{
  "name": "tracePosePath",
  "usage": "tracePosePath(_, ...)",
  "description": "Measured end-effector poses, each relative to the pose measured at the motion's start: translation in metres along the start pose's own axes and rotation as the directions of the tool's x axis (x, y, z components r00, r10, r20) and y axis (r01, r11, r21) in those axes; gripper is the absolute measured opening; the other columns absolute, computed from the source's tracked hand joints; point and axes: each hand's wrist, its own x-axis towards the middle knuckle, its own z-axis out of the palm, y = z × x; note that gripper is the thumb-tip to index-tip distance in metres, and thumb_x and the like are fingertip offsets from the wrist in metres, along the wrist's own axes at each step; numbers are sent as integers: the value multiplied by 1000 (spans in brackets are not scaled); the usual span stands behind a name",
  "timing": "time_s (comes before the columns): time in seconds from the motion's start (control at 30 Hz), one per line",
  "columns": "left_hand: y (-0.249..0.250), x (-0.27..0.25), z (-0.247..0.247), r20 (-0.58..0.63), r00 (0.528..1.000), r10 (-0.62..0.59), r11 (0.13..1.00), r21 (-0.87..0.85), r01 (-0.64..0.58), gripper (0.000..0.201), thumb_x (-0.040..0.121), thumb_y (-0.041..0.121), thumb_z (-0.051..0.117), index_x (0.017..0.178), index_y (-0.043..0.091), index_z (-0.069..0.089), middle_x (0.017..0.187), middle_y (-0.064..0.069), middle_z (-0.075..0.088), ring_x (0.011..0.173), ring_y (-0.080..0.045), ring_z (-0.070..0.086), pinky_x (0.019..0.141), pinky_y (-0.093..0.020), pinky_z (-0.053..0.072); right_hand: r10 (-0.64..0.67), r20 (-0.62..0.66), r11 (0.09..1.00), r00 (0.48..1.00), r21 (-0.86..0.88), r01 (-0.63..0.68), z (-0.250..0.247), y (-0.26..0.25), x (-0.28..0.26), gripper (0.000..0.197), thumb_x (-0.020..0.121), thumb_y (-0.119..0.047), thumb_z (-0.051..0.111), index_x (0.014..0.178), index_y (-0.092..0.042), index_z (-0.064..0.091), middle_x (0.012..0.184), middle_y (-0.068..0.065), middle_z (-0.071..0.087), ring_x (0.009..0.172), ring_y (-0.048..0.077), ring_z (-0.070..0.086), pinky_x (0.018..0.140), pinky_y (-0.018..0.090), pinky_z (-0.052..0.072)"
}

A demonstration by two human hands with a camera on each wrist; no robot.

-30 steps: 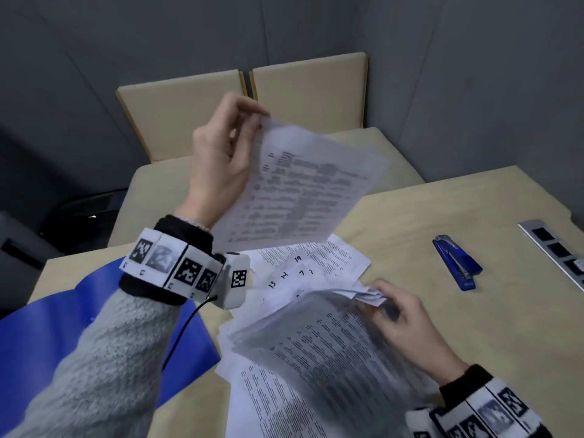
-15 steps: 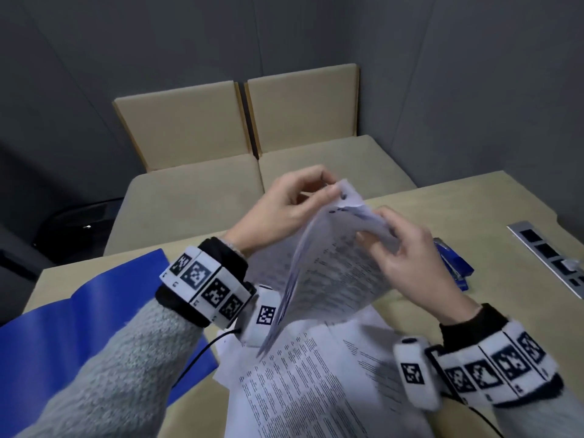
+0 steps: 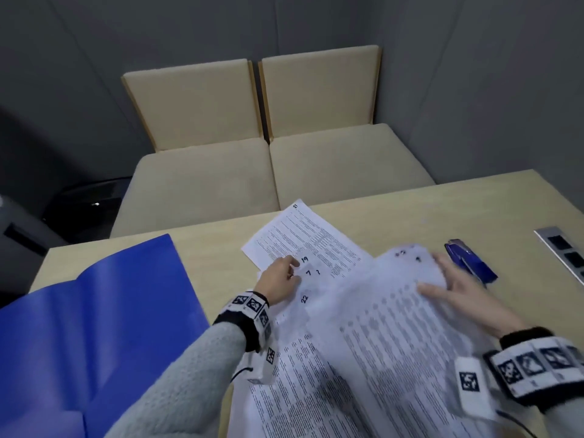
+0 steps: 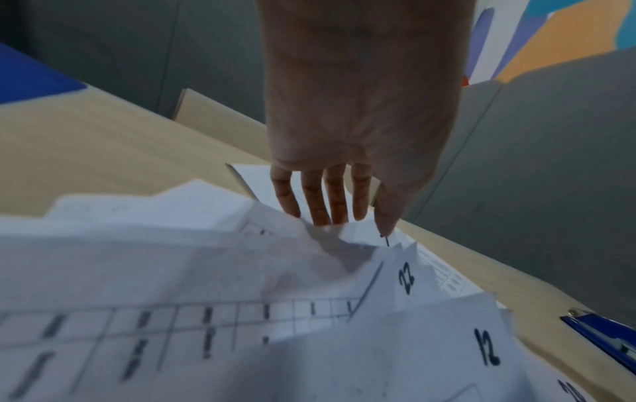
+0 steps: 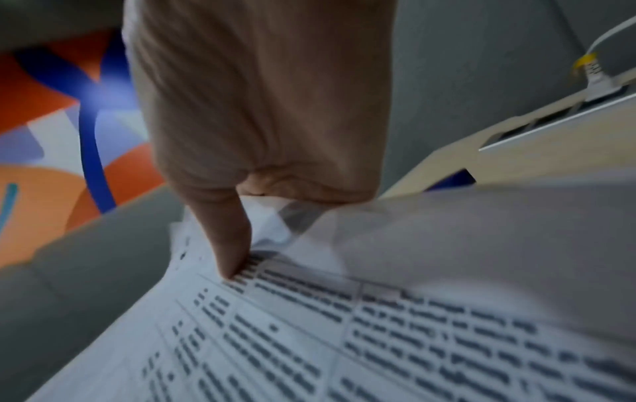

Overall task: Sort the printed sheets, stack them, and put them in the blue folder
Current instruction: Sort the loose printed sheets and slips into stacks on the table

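Observation:
Printed sheets (image 3: 363, 358) with handwritten corner numbers lie fanned over the table (image 3: 410, 210); a sheet marked 21 (image 3: 300, 238) lies furthest back. My left hand (image 3: 292, 270) rests on the numbered corners, and in the left wrist view its straight fingers (image 4: 323, 201) dip behind the sheet corners (image 4: 406, 274). My right hand (image 3: 442, 279) lies spread on a blurred sheet. In the right wrist view its thumb (image 5: 227, 244) presses the print while a raised sheet (image 5: 481, 244) hides the fingers. The blue folder (image 3: 94, 327) lies open at the left.
A blue stapler (image 3: 471, 260) lies just beyond my right hand. A grey socket strip (image 3: 565, 251) is set into the table's right edge. Two beige chairs (image 3: 252, 153) stand behind the table against a grey wall.
Both hands came down from holding sheets in the air onto the pile. The sheet marked 21 now lies flat at the back of the pile.

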Motion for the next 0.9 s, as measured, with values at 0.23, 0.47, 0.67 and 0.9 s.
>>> tracePosePath(0.23,1,10,13,-121,991,56,998,29,-52,16,82,28,65,76,16,57,71,4,54,71,-20,52,64,-29,35,-43,92,973,995,-222,63,56,42,8,13,89,-11,62,86,-22,68,85,-7,69,80,2,61,73,24,42)
tracePosePath(0.47,3,-4,9,-275,843,463,875,294,-384,23,96,22,52,79,8,56,75,-8,57,71,-26,51,60,-31,36,-206,112,911,972,-340,232,90,49,9,28,83,-3,58,88,-30,67,92,-8,66,92,13,61,81,41,50)
tracePosePath(0.67,7,-12,-4,-209,837,505,850,288,-441,34,99,30,42,99,8,68,92,-11,69,83,-31,62,71,-37,51,-234,108,892,966,-371,257,96,49,12,38,81,3,55,87,-33,66,92,-11,67,90,9,61,81,39,50)
tracePosePath(0.9,21,-28,-11,-376,767,520,854,214,-474,23,94,29,52,94,16,71,86,-2,61,73,-15,55,63,-32,48,-211,174,823,962,-499,270,102,61,18,27,86,-6,57,99,-28,64,110,-17,63,105,8,52,86,26,42)
